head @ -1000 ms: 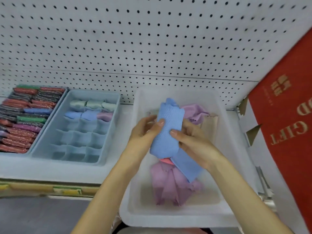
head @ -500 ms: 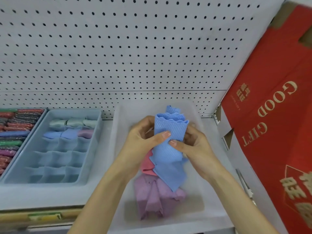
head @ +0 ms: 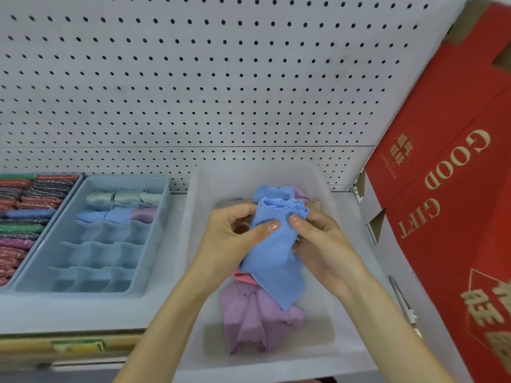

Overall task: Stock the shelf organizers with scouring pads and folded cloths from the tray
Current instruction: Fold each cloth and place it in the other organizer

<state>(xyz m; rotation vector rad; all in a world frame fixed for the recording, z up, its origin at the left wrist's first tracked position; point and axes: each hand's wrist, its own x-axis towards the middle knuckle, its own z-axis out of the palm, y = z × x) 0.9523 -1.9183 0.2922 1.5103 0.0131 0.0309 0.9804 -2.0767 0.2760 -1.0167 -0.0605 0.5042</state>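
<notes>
A purple cloth [head: 257, 319] lies in the white tray [head: 190, 244] on the shelf [head: 83, 313]. Just above it the left hand [head: 235, 239] and the right hand [head: 323, 244] both pinch a folded blue cloth [head: 273, 244]. To the left, a blue organizer [head: 83, 275] holds rolled cloths [head: 121, 197] in its two back rows

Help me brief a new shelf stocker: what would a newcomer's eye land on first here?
The blue cloth stands out first, gripped by the left hand and right hand above the white tray at centre, with purple cloths lying below it. Next comes the big red box lettered GOOD GIFT, filling the right edge. At left sits the pale blue organizer, only its two back rows filled.
</notes>
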